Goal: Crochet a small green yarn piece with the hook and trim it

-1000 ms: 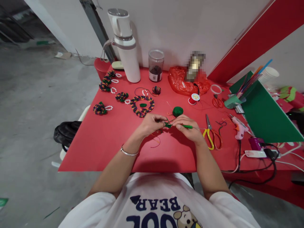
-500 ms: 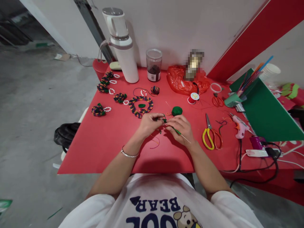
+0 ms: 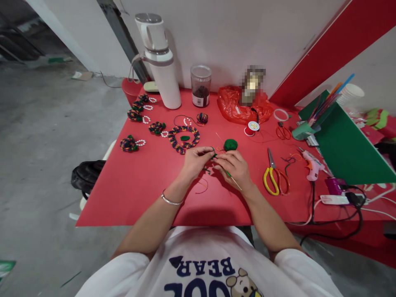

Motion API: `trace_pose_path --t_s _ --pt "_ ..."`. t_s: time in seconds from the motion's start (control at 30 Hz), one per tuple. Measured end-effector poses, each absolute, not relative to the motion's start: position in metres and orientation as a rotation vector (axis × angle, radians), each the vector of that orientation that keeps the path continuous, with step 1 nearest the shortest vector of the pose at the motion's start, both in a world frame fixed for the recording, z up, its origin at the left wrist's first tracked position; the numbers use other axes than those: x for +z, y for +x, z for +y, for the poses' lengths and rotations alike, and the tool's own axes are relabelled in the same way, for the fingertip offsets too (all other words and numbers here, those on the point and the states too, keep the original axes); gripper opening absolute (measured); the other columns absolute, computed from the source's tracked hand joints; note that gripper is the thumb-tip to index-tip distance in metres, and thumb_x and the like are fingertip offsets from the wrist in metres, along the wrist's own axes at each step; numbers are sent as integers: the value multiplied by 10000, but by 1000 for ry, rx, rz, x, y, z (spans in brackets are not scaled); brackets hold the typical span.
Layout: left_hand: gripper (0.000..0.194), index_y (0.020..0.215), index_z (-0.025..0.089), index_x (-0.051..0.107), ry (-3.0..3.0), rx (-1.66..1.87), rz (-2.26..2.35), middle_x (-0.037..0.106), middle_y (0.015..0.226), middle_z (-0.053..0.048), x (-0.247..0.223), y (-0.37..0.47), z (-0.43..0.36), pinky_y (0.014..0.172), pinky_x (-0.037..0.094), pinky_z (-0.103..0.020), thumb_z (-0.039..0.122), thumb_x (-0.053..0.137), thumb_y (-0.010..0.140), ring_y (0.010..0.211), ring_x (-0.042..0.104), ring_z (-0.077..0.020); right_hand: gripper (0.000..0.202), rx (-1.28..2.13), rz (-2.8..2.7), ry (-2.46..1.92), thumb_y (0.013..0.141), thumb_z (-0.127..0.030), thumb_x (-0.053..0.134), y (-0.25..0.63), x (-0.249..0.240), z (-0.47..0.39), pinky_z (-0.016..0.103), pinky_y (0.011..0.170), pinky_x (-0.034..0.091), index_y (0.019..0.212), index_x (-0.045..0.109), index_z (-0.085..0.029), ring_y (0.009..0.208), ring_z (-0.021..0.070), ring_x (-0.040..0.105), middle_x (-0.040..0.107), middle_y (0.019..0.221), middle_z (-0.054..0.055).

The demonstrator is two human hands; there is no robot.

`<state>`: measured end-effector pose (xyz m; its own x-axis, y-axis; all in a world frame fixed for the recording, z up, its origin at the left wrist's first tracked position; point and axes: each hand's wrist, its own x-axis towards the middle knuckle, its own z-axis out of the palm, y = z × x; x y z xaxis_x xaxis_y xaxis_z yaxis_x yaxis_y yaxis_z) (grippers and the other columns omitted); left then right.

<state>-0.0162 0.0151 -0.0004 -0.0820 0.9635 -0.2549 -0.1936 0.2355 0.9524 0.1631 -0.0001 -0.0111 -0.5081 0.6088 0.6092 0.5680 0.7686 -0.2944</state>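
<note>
- Beyond the hands, a red table (image 3: 148, 185) is backed by a pale wall (image 3: 222, 41).
- By the left hand (image 3: 195, 160), a small green yarn piece (image 3: 214, 156) is held in a narrow pinch between thumb and fingers.
- In the right hand (image 3: 235, 166), a slim green-handled tool (image 3: 229, 175) is tucked beneath curled fingers, its thin metal shaft pointed back toward the wrist.
- Loops could be lost, it is judged, if the left pinch were loosened or the yarn were tugged too hard; the tool could be dropped if its tucked hold were relaxed while the fingertips are busy.
- The yarn piece is placed at the left fingertips, between both hands; whether it is touched by the right fingertips cannot be told.
- Just beyond the right fingers, a green yarn ball (image 3: 230, 144) is set; to that hand's right, scissors (image 3: 272, 165) are laid; beyond the left hand, a multicoloured braided ring (image 3: 195, 134) is spread.
</note>
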Motion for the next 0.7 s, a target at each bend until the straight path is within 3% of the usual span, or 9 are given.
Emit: trace_pose_path --t_s 0.23,0.47,0.7 --pt "189 846 143 792 959 1241 1267 723 717 -25 -6 -15 15 581 535 -274 220 734 683 555 621 -132 174 60 -2204 -875 979 -262 638 162 -11 0 435 895 569 1128 718 -226 1018 248 629 768 1074 81" --pt "175 813 198 812 1522 1267 1447 755 776 -38 -6 -15 16 709 523 -289 133 655 769 697 657 -161 172 58 -2183 -900 977 -264 639 162 -11 0 437 894 572 1128 715 -232 1015 249 625 768 1078 82" --pt "200 868 209 813 1649 1304 1425 784 852 -46 -12 -15 14 753 540 -297 119 649 797 763 693 -172 178 37 -2178 -885 972 -251 646 161 -10 0 428 887 576 1133 713 -218 1004 244 625 771 1072 84"
